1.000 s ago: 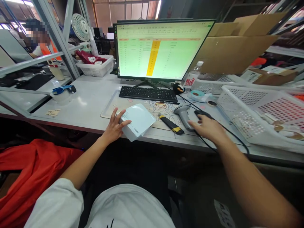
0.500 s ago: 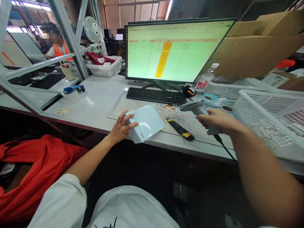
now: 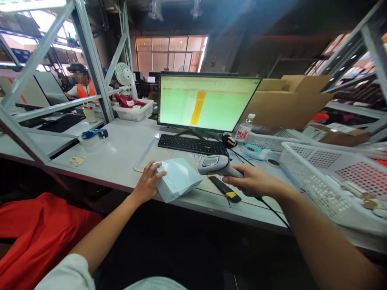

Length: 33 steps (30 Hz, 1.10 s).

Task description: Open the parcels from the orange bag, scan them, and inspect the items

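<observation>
My left hand (image 3: 148,182) grips the left end of a pale blue box (image 3: 179,177) with a glossy surface, tilted at the desk's front edge. In my right hand (image 3: 250,179) is a grey barcode scanner (image 3: 214,164), its head turned toward the box and just to the right of it. A black cable runs down from the scanner's handle. Under the scanner, a black and yellow box cutter (image 3: 225,189) lies on the patterned desk mat (image 3: 145,161). Behind the box stands a black keyboard (image 3: 193,144).
A monitor (image 3: 178,102) shows a spreadsheet at the back. To the right are a white basket (image 3: 317,177), a bottle (image 3: 244,129) and a roll of blue tape (image 3: 253,150). A tape roll (image 3: 90,139) sits at left. A person in an orange vest (image 3: 83,90) is beyond the metal frame.
The scanner has moved left, close to the box, and its head has turned. The box is tilted differently, its barcode label no longer plain to see. The camera view has tipped upward.
</observation>
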Each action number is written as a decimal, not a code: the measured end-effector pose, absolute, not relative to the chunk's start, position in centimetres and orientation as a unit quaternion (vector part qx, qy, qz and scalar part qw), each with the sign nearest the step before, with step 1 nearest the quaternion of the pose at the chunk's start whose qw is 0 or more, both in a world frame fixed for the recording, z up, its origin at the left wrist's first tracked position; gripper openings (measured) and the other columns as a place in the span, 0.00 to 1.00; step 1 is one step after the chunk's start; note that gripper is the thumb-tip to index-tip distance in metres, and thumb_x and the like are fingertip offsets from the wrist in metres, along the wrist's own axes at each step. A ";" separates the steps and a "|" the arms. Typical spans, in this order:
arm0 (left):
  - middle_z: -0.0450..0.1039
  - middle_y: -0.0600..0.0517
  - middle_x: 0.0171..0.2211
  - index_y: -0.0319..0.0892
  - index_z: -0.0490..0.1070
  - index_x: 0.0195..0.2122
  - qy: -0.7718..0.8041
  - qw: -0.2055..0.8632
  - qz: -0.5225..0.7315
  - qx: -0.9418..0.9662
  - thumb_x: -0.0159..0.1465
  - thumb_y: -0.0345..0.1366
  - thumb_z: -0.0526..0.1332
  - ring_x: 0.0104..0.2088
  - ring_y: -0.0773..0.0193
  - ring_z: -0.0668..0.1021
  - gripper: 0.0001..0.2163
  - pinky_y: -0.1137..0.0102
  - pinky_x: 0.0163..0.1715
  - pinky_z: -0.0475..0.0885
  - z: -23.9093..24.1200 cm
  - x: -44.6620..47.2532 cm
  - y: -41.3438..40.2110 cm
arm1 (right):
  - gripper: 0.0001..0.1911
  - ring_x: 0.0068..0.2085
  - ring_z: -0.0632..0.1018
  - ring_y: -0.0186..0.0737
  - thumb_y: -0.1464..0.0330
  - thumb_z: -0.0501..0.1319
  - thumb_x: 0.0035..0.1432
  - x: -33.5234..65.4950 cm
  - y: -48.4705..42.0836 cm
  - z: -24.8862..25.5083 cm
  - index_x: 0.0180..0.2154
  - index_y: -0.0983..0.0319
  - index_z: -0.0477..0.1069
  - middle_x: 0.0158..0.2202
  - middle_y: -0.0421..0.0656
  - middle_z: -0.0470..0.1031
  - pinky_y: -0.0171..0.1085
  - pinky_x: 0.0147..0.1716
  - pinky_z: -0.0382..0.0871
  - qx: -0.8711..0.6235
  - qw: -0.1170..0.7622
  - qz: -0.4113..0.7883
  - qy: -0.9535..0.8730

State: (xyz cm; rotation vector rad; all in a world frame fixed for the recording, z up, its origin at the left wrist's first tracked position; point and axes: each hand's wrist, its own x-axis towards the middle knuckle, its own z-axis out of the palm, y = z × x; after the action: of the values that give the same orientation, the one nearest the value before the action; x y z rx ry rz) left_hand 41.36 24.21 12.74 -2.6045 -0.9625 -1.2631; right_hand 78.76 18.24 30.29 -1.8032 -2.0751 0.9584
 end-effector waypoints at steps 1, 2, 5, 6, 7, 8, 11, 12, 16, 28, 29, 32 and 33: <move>0.64 0.41 0.68 0.48 0.66 0.62 -0.339 0.022 -0.431 -0.836 0.58 0.23 0.65 0.73 0.41 0.59 0.30 0.43 0.70 0.63 12.5 41.3 24.5 | 0.29 0.25 0.73 0.38 0.40 0.62 0.59 79.6 19.3 29.2 0.42 0.60 0.75 0.27 0.42 0.74 0.36 0.22 0.64 -0.646 0.136 0.283 -0.696; 0.66 0.41 0.66 0.47 0.65 0.61 -0.368 -0.008 -0.454 -0.812 0.58 0.26 0.67 0.71 0.41 0.63 0.29 0.43 0.69 0.64 12.3 41.2 24.8 | 0.28 0.28 0.75 0.41 0.43 0.59 0.63 80.4 20.4 27.9 0.44 0.61 0.75 0.29 0.44 0.76 0.36 0.24 0.66 -0.685 0.145 0.225 -0.678; 0.74 0.41 0.57 0.46 0.65 0.59 -0.479 -0.137 -0.506 -0.704 0.59 0.40 0.71 0.61 0.44 0.75 0.28 0.50 0.59 0.74 11.9 41.3 25.7 | 0.22 0.41 0.82 0.50 0.54 0.55 0.69 82.5 23.0 23.7 0.48 0.64 0.75 0.42 0.54 0.81 0.40 0.37 0.72 -0.800 0.101 0.050 -0.589; 0.76 0.42 0.54 0.46 0.65 0.58 -0.517 -0.182 -0.513 -0.660 0.59 0.45 0.71 0.56 0.45 0.78 0.29 0.53 0.53 0.77 11.8 41.3 25.9 | 0.22 0.45 0.82 0.54 0.57 0.55 0.69 82.9 23.5 22.4 0.50 0.66 0.75 0.45 0.57 0.81 0.42 0.41 0.73 -0.823 0.083 0.018 -0.562; 0.77 0.43 0.52 0.46 0.65 0.57 -0.548 -0.220 -0.515 -0.621 0.59 0.50 0.71 0.52 0.46 0.81 0.29 0.55 0.49 0.78 11.8 41.4 26.1 | 0.22 0.48 0.82 0.57 0.59 0.54 0.68 83.3 23.7 21.3 0.52 0.68 0.75 0.48 0.60 0.80 0.44 0.43 0.73 -0.838 0.071 0.002 -0.541; 0.79 0.43 0.50 0.46 0.65 0.56 -0.569 -0.249 -0.514 -0.591 0.59 0.53 0.70 0.50 0.47 0.82 0.29 0.57 0.46 0.79 11.8 41.5 26.2 | 0.22 0.49 0.81 0.59 0.61 0.55 0.67 83.5 23.8 20.4 0.53 0.70 0.74 0.49 0.63 0.80 0.46 0.44 0.73 -0.847 0.065 -0.002 -0.528; 0.80 0.44 0.46 0.47 0.65 0.53 -0.600 -0.268 -0.503 -0.562 0.60 0.57 0.68 0.47 0.47 0.83 0.28 0.58 0.43 0.78 11.7 41.9 26.2 | 0.24 0.51 0.81 0.65 0.63 0.56 0.65 83.4 24.0 19.3 0.55 0.73 0.74 0.49 0.66 0.79 0.51 0.47 0.74 -0.860 0.056 -0.013 -0.508; 0.80 0.44 0.46 0.47 0.65 0.53 -0.608 -0.254 -0.494 -0.567 0.61 0.57 0.68 0.47 0.46 0.83 0.27 0.57 0.44 0.78 11.6 42.1 26.2 | 0.24 0.53 0.79 0.67 0.63 0.56 0.65 83.1 24.3 19.4 0.55 0.74 0.74 0.51 0.68 0.78 0.53 0.50 0.73 -0.860 0.058 -0.025 -0.506; 0.78 0.41 0.49 0.46 0.65 0.55 -0.634 -0.177 -0.451 -0.603 0.61 0.57 0.67 0.51 0.41 0.80 0.28 0.52 0.49 0.76 11.5 42.9 26.2 | 0.28 0.65 0.71 0.61 0.64 0.47 0.72 81.0 28.1 20.6 0.65 0.72 0.65 0.62 0.65 0.70 0.51 0.62 0.65 -0.823 0.097 -0.065 -0.556; 0.76 0.42 0.47 0.45 0.64 0.55 -0.621 -0.153 -0.445 -0.627 0.63 0.57 0.66 0.50 0.43 0.79 0.27 0.51 0.49 0.76 10.8 42.6 26.6 | 0.26 0.57 0.77 0.50 0.55 0.62 0.71 77.8 38.9 19.1 0.61 0.65 0.71 0.58 0.54 0.75 0.53 0.58 0.72 -0.806 0.044 0.052 -0.587; 0.75 0.42 0.47 0.45 0.65 0.55 -0.621 -0.151 -0.450 -0.624 0.62 0.56 0.66 0.50 0.43 0.79 0.27 0.51 0.49 0.76 10.7 42.7 26.6 | 0.25 0.57 0.78 0.50 0.54 0.63 0.70 77.9 39.1 19.2 0.59 0.65 0.72 0.58 0.54 0.76 0.53 0.58 0.72 -0.807 0.040 0.058 -0.586; 0.75 0.42 0.47 0.45 0.68 0.53 -0.618 -0.156 -0.471 -0.610 0.60 0.56 0.68 0.49 0.46 0.80 0.28 0.53 0.48 0.77 10.8 43.0 26.7 | 0.27 0.58 0.77 0.50 0.53 0.62 0.70 77.9 39.1 19.9 0.60 0.63 0.72 0.59 0.53 0.75 0.54 0.59 0.71 -0.805 0.048 0.060 -0.589; 0.75 0.42 0.47 0.45 0.69 0.53 -0.614 -0.170 -0.482 -0.602 0.59 0.57 0.68 0.48 0.47 0.80 0.28 0.54 0.47 0.77 11.0 42.8 26.6 | 0.27 0.59 0.76 0.50 0.53 0.62 0.70 77.8 39.0 20.3 0.62 0.63 0.71 0.61 0.53 0.74 0.55 0.60 0.70 -0.801 0.056 0.057 -0.593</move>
State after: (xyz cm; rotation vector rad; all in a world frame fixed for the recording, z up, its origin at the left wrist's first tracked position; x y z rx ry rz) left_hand 42.78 26.59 11.00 -2.1272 -2.1680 -1.7036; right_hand 77.75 38.97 20.27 -2.4308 -1.7986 0.1732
